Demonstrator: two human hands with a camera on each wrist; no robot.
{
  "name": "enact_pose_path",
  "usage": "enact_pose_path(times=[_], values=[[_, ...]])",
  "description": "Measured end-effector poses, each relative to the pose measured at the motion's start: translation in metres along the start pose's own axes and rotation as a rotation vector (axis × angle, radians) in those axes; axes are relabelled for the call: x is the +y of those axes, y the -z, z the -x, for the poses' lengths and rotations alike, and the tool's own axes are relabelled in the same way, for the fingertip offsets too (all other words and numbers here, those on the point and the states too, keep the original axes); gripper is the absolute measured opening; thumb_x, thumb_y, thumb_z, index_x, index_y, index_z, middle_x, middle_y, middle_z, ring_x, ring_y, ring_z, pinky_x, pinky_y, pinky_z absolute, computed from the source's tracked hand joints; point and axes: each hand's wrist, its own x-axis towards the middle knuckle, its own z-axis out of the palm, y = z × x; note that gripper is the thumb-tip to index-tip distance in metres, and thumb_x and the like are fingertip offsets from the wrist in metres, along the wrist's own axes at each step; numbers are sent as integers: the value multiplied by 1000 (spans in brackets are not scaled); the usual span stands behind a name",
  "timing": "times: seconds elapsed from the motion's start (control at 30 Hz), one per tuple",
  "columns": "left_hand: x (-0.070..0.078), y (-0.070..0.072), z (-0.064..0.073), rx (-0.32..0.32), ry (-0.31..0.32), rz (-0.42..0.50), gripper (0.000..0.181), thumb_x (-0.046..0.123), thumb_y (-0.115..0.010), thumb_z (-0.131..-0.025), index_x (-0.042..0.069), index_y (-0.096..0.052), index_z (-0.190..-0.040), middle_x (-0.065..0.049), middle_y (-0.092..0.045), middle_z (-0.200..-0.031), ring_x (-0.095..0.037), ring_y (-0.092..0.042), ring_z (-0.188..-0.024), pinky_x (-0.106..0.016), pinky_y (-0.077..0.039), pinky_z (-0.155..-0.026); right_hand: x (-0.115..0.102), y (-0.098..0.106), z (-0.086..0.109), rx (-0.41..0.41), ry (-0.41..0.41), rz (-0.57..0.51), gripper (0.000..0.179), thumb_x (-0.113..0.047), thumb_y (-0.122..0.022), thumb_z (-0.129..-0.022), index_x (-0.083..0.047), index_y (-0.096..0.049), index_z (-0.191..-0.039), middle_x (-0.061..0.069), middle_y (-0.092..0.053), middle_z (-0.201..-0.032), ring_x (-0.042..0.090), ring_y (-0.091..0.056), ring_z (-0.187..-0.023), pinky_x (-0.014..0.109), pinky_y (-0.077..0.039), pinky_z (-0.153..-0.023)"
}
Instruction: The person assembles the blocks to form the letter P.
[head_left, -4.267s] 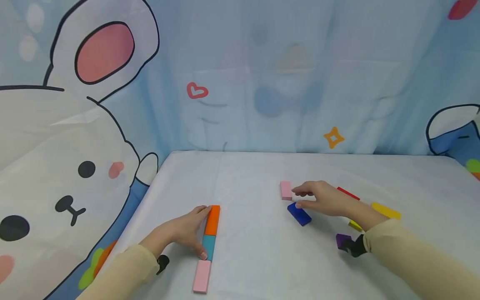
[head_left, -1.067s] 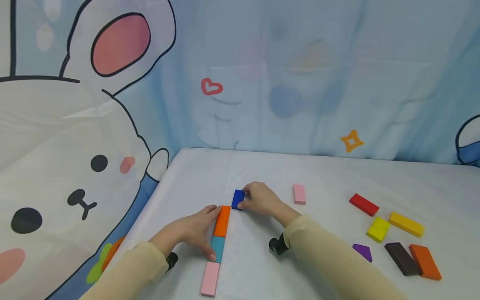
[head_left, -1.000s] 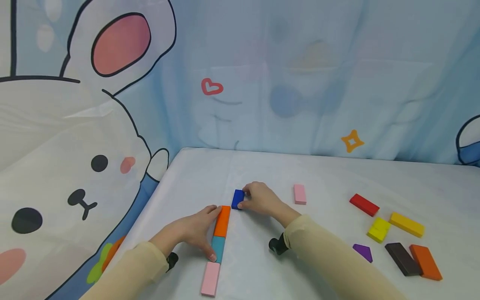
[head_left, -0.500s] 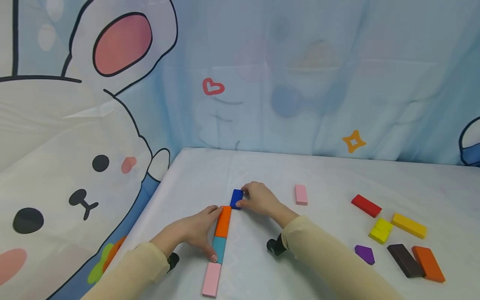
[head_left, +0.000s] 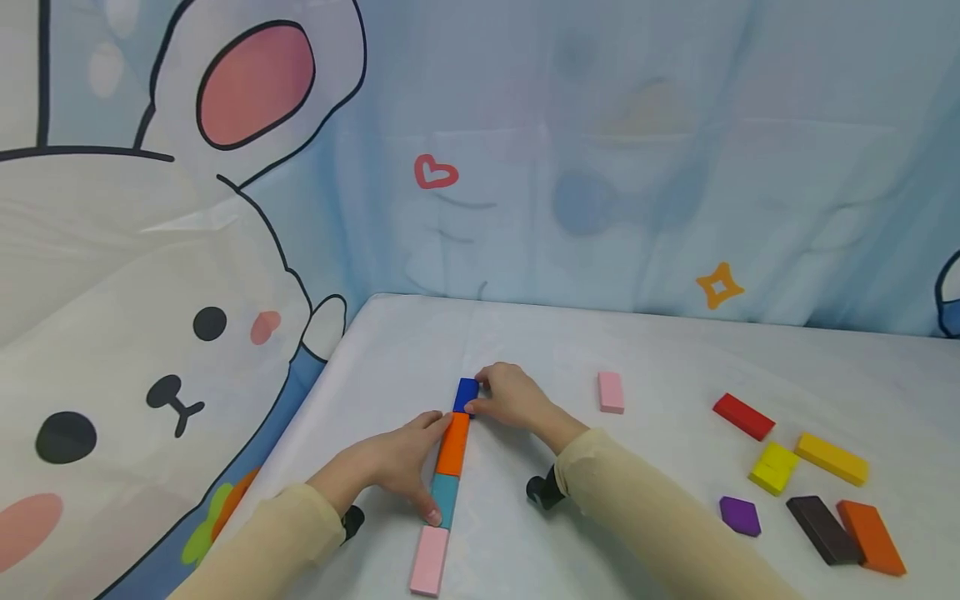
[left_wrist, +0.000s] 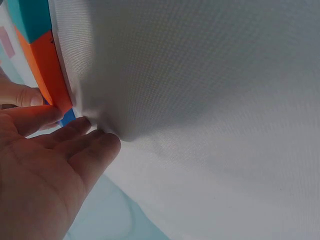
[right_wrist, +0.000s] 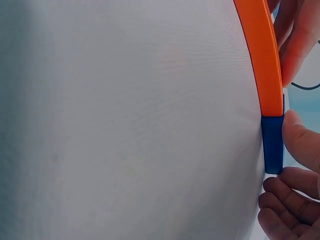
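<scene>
A row of flat blocks runs away from me on the white table: a pink block (head_left: 429, 562), a teal block (head_left: 446, 498), an orange block (head_left: 453, 446) and a blue block (head_left: 466, 393) at the far end. My left hand (head_left: 396, 458) lies along the row's left side, thumb at the teal block and fingertips at the orange one; in the left wrist view its fingers look nearly straight. With thumb and index finger, my right hand (head_left: 517, 402) pinches the blue block. In the right wrist view, the blue block (right_wrist: 273, 145) meets the end of the orange one.
A second pink block (head_left: 611, 392) lies right of my right hand. Farther right are a red block (head_left: 743, 416), yellow blocks (head_left: 774, 468), a purple block (head_left: 740, 516), a dark brown block (head_left: 825, 530) and another orange block (head_left: 872, 537). A printed cloth (head_left: 600, 167) hangs behind the table.
My right hand took the blue block from beside the second pink block and brought it left to the orange block's far end, lining it up with the row. My left hand stays at the row.
</scene>
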Motion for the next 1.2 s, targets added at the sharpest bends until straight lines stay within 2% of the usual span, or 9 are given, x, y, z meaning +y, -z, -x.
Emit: enact_pose_path(times=[0.53, 1.2], values=[[2, 0, -2, -3, 7, -12, 126, 41, -96, -67, 11, -21, -164, -13, -21, -170, -29, -34, -153, -56, -43, -116, -2, 0, -3, -19, 2, 14, 52, -29, -79, -91, 0, -65, -132, 15, -70, -126, 28, -64, -114, 44, -53, -107], [3, 1, 1, -4, 4, 19, 124, 39, -96, -68, 10, -22, -164, -13, -21, -170, -30, -36, -152, -56, -42, -117, -5, 0, -3, -35, 14, 54, 56, -33, -79, -90, 1, -64, -133, 15, -70, -123, 27, -64, -109, 43, -55, -105]])
